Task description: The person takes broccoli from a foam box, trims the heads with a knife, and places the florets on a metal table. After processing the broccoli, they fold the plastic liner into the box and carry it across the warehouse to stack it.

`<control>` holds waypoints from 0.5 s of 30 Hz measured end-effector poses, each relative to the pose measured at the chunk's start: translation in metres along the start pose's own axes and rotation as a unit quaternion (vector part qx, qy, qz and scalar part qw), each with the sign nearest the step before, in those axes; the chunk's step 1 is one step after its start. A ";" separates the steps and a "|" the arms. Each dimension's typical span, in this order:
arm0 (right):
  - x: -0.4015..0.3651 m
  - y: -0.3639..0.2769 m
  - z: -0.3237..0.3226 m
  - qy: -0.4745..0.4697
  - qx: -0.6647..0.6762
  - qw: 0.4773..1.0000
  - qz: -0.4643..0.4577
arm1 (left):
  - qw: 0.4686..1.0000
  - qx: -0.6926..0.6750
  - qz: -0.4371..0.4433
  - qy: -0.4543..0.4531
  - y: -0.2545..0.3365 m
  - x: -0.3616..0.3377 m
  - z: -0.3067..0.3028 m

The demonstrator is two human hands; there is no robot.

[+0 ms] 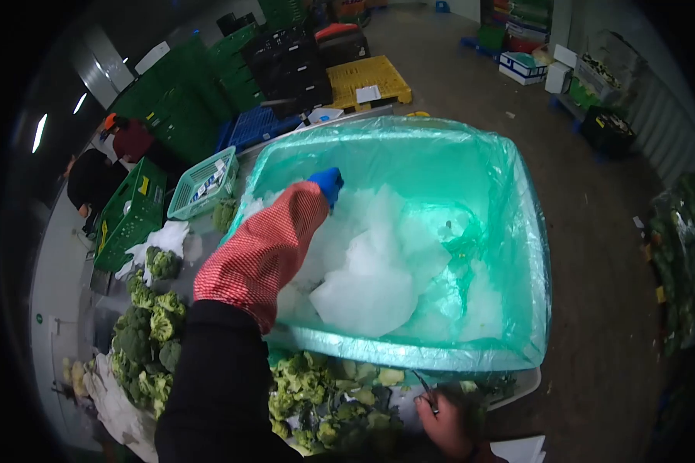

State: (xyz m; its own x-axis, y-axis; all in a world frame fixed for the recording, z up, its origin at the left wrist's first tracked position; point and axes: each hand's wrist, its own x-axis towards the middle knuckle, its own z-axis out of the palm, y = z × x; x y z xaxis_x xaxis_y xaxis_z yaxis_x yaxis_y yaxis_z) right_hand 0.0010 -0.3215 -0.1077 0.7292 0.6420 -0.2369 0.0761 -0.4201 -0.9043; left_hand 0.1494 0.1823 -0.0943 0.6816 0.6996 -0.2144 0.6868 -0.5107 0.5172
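Note:
My left hand (328, 186), in a blue glove below a red mesh sleeve, reaches over the left part of a large bin lined with green plastic (523, 231). Its fingers are closed, and what they hold, if anything, is hidden. Beneath and beside it lies white crushed ice (367, 289). Bare and partly blurred, my right hand (446, 423) is closed around a small dark-bladed knife (422, 381) below the bin's near edge. Broccoli pieces (305, 386) lie left of that hand.
More broccoli (143, 339) is heaped on the left. Behind it are a pale green basket (179, 202) and a green crate (135, 204). Two people work at the far left. A yellow pallet (371, 79) and stacked crates (286, 65) stand beyond the bin.

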 end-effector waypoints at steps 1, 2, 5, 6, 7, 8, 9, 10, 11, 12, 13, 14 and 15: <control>-0.001 0.001 -0.002 0.006 -0.043 0.998 -0.048 | 0.999 0.020 0.016 0.020 -0.002 -0.007 -0.006; -0.003 0.004 0.000 0.011 -0.029 0.998 -0.054 | 0.998 0.041 0.033 0.041 -0.002 -0.013 -0.015; -0.011 0.008 0.002 0.020 0.021 0.998 -0.064 | 0.968 0.184 0.164 0.044 -0.047 0.002 -0.022; -0.014 0.011 0.003 0.012 0.034 0.998 -0.056 | 0.943 0.246 0.220 0.036 -0.047 -0.002 -0.030; -0.017 0.018 0.004 0.005 0.045 0.998 -0.048 | 0.938 0.276 0.203 -0.047 -0.044 -0.002 -0.035; -0.017 0.022 0.005 -0.003 0.057 0.998 -0.039 | 0.931 0.300 0.206 -0.020 -0.043 -0.005 -0.030; -0.016 0.021 0.004 -0.011 0.024 0.999 -0.044 | 0.922 0.324 0.210 0.007 -0.040 -0.014 -0.020; -0.018 0.017 0.000 -0.017 -0.009 0.999 -0.047 | 0.913 0.345 0.215 0.031 -0.037 -0.016 -0.011; -0.019 0.013 -0.004 -0.024 -0.045 0.997 -0.049 | 0.921 0.355 0.158 -0.006 -0.032 -0.013 -0.005; -0.020 0.007 -0.009 -0.010 -0.022 0.998 -0.054 | 0.918 0.370 0.141 -0.015 -0.020 -0.013 -0.005; -0.021 0.000 -0.013 0.001 0.000 0.998 -0.059 | 0.915 0.384 0.120 -0.024 -0.007 -0.018 -0.008; -0.017 -0.004 -0.014 0.009 0.023 0.998 -0.064 | 0.912 0.398 0.096 -0.033 -0.002 -0.020 -0.010; -0.016 0.005 -0.011 0.002 0.029 0.998 -0.050 | 0.906 0.407 0.100 -0.047 -0.010 -0.003 -0.006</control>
State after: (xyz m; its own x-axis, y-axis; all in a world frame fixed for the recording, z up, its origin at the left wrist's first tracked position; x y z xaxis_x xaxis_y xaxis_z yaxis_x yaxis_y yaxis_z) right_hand -0.0025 -0.3408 -0.1047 0.7227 0.6762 -0.1432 0.1093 -0.3164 -0.9423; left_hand 0.1392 0.1886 -0.0937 0.8056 0.5254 -0.2737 0.4787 -0.8495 -0.2218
